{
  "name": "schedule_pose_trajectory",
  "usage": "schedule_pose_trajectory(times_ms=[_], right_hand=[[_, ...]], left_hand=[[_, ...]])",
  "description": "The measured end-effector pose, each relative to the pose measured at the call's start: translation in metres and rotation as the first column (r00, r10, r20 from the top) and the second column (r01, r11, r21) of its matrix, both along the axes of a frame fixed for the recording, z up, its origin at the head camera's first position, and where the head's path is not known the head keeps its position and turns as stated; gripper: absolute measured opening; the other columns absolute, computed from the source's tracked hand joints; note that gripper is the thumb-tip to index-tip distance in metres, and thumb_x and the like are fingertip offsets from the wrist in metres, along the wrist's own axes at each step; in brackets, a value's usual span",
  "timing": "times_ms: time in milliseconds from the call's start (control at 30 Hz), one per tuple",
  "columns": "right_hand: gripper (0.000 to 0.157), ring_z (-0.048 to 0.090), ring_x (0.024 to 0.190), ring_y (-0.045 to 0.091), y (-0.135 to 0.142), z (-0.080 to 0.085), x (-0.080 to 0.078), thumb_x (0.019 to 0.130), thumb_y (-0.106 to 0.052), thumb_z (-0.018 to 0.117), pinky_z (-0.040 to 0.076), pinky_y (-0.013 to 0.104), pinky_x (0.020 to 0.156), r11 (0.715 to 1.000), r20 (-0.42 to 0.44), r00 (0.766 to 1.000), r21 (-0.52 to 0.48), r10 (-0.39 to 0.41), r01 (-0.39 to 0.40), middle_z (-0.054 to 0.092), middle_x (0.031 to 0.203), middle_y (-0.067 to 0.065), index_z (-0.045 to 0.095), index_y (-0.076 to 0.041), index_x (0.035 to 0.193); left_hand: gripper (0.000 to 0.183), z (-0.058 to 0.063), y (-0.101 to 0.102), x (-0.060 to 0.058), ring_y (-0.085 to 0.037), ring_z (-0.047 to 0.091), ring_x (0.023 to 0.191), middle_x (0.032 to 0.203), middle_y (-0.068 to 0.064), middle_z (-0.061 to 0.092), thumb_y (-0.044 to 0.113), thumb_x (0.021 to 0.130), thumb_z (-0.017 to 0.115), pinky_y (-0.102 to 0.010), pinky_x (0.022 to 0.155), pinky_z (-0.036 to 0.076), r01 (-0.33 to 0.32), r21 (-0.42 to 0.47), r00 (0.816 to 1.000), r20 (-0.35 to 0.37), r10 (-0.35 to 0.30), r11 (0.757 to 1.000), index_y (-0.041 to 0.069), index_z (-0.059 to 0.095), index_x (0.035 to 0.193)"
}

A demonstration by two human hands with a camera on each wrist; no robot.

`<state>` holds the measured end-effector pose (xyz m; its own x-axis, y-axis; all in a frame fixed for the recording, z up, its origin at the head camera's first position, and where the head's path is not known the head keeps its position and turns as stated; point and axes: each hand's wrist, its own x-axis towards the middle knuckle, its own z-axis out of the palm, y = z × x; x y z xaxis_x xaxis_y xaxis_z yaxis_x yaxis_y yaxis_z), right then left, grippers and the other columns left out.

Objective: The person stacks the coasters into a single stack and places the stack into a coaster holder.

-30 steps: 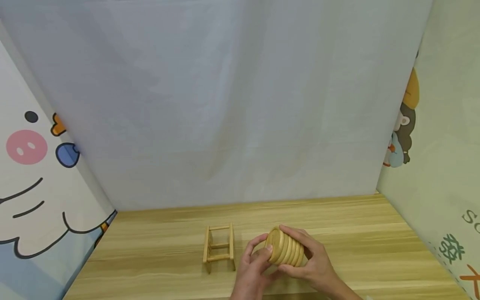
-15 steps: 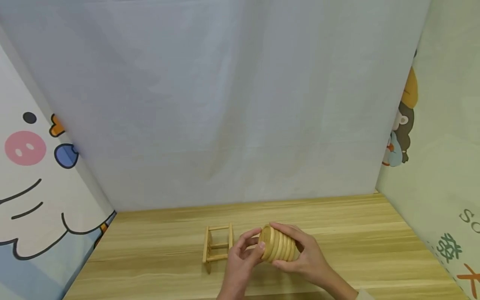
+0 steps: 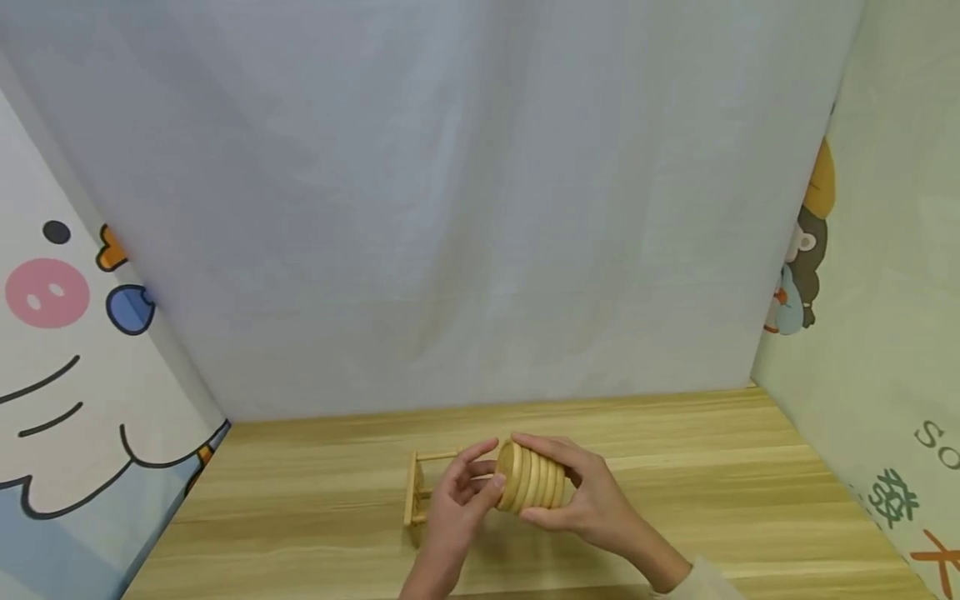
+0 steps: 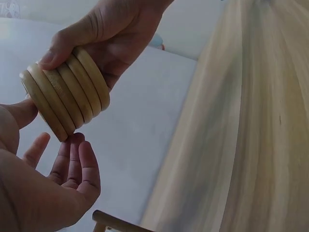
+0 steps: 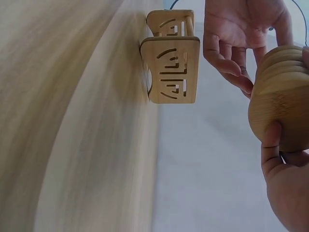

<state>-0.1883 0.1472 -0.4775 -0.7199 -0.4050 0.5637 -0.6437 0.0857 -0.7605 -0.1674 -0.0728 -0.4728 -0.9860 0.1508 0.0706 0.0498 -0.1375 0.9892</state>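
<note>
A stack of several round wooden coasters [image 3: 534, 479] is raised above the table, tilted on its side. My right hand [image 3: 588, 500] grips it from the right, thumb along the near rims and fingers over the far side. My left hand [image 3: 452, 521] is at the stack's left end; in the left wrist view its thumb [image 4: 24, 111] touches the end coaster and relaxed fingertips [image 4: 76, 138] meet the lower rim. Behind the left hand stands a small wooden coaster rack [image 3: 412, 492], partly covered in the head view. The right wrist view shows its cut-out side panel [image 5: 154, 58].
The wood-grain table [image 3: 315, 483] extends to both sides of the hands. A grey-white cloth [image 3: 450, 208] hangs along its back edge. Printed cartoon panels stand on the left [image 3: 45, 358] and right [image 3: 885, 333].
Both hands and the coaster stack have moved left and slightly up, so the left hand now overlaps the rack. My left fingers have loosened away from the end coaster.
</note>
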Motion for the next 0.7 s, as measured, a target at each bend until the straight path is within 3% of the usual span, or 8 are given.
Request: schedule_pose_trajectory(times_ms=[400,700], right_hand=[[0.075,0.067,0.120,0.020,-0.022,0.007,-0.009,0.088,-0.012,0.096,0.063,0.035,0.093,0.998,0.065,0.998,0.067,-0.011,0.006,0.071,0.145,0.011,0.067,-0.019,0.156],[0.074,0.067,0.123,0.024,-0.032,0.010,-0.016,0.087,-0.018,0.098,0.064,0.034,0.086,0.993,0.010,1.000,0.118,0.013,-0.014,0.071,0.148,0.008,0.068,-0.020,0.155]], left_hand=[[0.056,0.002,-0.033,-0.014,-0.022,0.072,0.109,0.128,-0.014,0.073,0.011,0.106,0.077,-0.029,0.089,0.062,0.052,-0.054,0.999,0.006,-0.052,0.997,0.002,0.057,0.158],[0.057,0.006,-0.051,-0.018,-0.025,0.076,0.111,0.131,-0.016,0.073,0.013,0.104,0.081,-0.031,0.086,0.065,0.056,-0.103,0.997,0.055,-0.050,0.993,0.003,0.060,0.156]])
